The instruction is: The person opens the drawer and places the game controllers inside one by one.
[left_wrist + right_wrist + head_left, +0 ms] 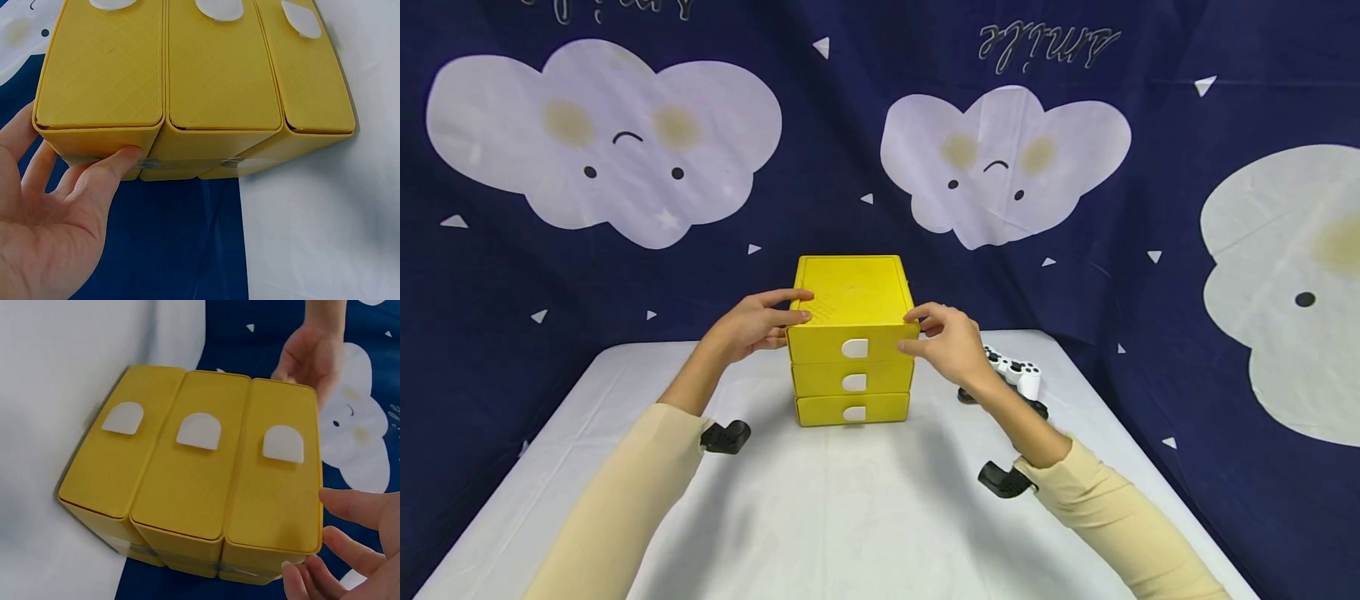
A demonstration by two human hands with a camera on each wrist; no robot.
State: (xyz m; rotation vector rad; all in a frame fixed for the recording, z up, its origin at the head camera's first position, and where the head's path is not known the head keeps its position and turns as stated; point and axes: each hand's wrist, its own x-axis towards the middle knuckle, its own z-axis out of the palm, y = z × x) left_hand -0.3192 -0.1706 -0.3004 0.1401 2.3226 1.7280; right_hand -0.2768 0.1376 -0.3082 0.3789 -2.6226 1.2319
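While the yellow drawer box (852, 332) is standing right between them, I'm seeing left hand (754, 325) and right hand (952, 342) both touching its upper part, fingers loosely spread.

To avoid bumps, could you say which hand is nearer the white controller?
The right hand, on the side of the yellow drawers toward the controller; the left hand, on the opposite side.

Yellow drawers (222, 81) hide some fingertips of the left hand (56, 225)
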